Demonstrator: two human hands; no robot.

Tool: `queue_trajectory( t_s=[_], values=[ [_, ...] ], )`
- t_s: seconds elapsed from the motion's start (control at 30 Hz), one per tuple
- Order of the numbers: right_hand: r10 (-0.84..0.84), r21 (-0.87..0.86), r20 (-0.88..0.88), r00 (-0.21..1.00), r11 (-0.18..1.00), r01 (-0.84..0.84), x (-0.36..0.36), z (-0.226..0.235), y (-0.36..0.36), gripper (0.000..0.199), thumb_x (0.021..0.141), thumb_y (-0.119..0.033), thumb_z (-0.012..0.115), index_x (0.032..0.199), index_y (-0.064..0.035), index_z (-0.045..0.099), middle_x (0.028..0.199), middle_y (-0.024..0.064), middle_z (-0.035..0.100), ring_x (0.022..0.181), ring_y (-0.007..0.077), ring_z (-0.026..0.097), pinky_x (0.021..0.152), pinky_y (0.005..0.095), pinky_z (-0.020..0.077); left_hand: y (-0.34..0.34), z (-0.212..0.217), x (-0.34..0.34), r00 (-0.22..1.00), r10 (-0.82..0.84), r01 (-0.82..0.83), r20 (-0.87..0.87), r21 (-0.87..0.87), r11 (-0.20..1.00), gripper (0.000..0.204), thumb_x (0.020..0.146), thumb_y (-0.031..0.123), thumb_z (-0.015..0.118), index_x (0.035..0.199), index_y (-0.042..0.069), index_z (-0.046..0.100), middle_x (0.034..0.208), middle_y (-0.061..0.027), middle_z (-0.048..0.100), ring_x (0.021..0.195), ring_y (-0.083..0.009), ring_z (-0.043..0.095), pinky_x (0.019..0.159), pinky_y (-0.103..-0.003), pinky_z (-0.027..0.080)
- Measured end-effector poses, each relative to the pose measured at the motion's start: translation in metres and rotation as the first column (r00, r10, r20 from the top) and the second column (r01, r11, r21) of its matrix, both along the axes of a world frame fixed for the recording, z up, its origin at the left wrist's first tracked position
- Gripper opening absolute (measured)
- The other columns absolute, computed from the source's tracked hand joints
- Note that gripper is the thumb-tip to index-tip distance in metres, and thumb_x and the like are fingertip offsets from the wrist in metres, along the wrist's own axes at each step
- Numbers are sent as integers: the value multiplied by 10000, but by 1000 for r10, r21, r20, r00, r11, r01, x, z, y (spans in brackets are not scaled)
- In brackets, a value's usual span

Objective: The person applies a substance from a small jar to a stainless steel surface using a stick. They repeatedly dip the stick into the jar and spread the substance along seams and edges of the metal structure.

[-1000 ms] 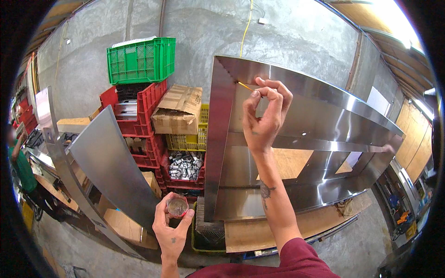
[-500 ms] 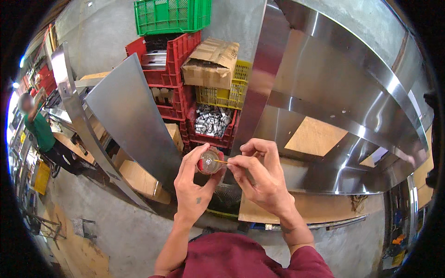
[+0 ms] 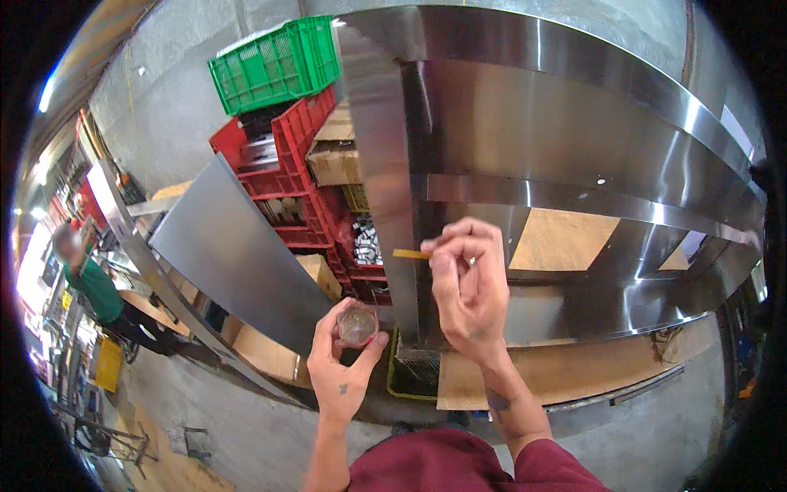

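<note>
My left hand (image 3: 343,379) is wrapped round a small clear round container (image 3: 357,326) with red on its side, its round top facing up at me. What is inside cannot be made out. Higher and to the right, my right hand (image 3: 471,291) pinches a thin yellow stick (image 3: 408,254) that points left. The stick is apart from the container and lies in front of the upright post (image 3: 381,156) of a large stainless steel structure (image 3: 525,123).
Red crates (image 3: 299,135), a green crate (image 3: 275,67) and a cardboard box (image 3: 334,164) are stacked beyond my hands. A grey metal sheet (image 3: 234,230) leans on the left. Farther left stands a person in a green shirt (image 3: 98,287). A wooden board (image 3: 533,385) lies low at right.
My right hand has lifted the yellow stick up and away from the container. My left hand, still holding the container, sits lower. The view has shifted to the right.
</note>
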State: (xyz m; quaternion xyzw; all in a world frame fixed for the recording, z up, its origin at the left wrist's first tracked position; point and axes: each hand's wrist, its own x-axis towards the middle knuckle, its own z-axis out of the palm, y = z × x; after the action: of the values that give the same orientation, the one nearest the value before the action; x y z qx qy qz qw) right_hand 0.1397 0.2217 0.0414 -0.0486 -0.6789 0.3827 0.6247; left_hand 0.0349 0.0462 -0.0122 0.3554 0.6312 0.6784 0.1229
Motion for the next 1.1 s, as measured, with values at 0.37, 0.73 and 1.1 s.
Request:
queue_trajectory(
  t_s=[0.37, 0.73, 1.1],
  values=[
    [184, -353, -647, 740, 789, -503, -95, 87, 63, 218, 1216, -194, 557, 1300, 3, 519, 1215, 163, 754, 1116, 203, 749, 1058, 363, 594, 23, -1, 45, 977, 212, -212, 9, -34, 977, 674, 950, 6, 909, 1542, -42, 590, 1365, -137, 723, 1189, -201, 742, 1040, -354, 618],
    [307, -372, -645, 700, 674, -639, -118, 104, 66, 333, 1202, -313, 606, 1261, 12, 567, 1162, 167, 757, 1106, 185, 732, 1102, 375, 577, 33, -3, 62, 948, 319, -320, -21, -49, 946, 676, 941, -60, 889, 1543, -72, 581, 1378, -159, 726, 1230, -216, 742, 1077, -353, 615],
    [432, -313, -636, 639, 613, -726, -119, 105, 81, 322, 1191, -341, 650, 1244, -27, 608, 1135, 123, 754, 1104, 176, 739, 1094, 368, 566, 35, -1, 67, 938, 345, -346, -28, -52, 937, 676, 940, -61, 889, 1541, -74, 579, 1395, -155, 715, 1237, -216, 738, 1076, -355, 615]
  ],
)
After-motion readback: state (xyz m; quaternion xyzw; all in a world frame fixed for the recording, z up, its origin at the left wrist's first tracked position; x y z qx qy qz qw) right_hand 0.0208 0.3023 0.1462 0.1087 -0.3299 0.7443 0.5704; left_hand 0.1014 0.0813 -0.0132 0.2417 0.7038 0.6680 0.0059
